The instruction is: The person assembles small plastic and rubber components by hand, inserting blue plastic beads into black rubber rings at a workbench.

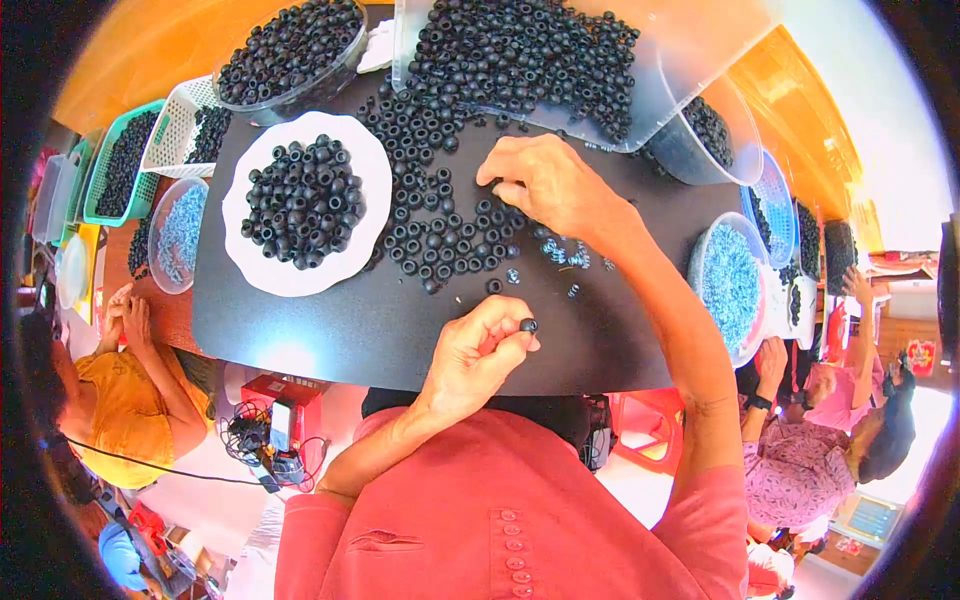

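Note:
My left hand point(470, 355) is in front of the loose beads, near the table's front edge. Between its thumb and forefinger it pinches a black bead point(528, 325), whose hole shows. My right hand point(545, 185) reaches down to the far side of the bead spread, fingers and thumb drawn together. What its fingertips hold, if anything, is hidden. Loose black beads point(440, 245) cover the middle of the dark table point(250, 335). Small clear-blue pieces point(570, 255) lie scattered beside my right wrist. A white scalloped plate point(240, 215) to the left carries a heap of black beads point(305, 200).
A clear bin point(690, 90) at the back opens toward the loose beads. Round tubs point(290, 105) and baskets point(120, 205) of beads line the left; a bowl of blue pieces point(730, 285) stands right. Other people sit left point(150, 400) and right point(800, 465).

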